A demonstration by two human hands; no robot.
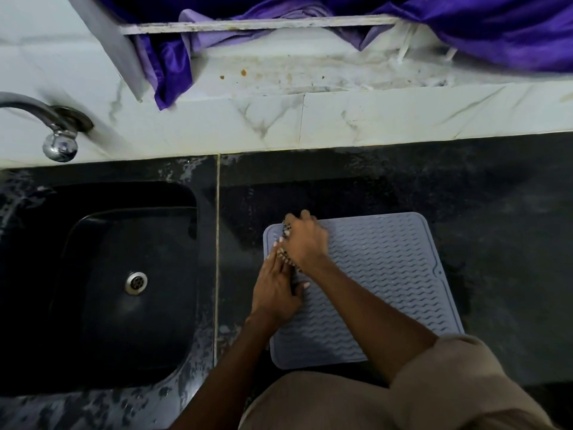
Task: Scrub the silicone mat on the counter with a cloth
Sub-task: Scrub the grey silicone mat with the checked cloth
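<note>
Cloth (286, 243) bunched under curled right fingers (290, 220), left fingers (274, 259) flat on mat (387, 268).

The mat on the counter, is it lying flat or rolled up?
Flat. The mat lies spread on the counter, all its corners down.

The cloth (286, 243) was almost wholly hidden under the right hand (305, 243); only a dark speckled fringe showed at the fingers, too little to tell its shape. Both hands and forearms covered the near-left part of the silicone mat (387, 262) (its left edge mostly out of sight). The left hand (274, 294) hid its own fingertips against the right. The tap (46, 119) was cut off by the left edge, the purple curtain (496, 29) by the top and right.
</note>
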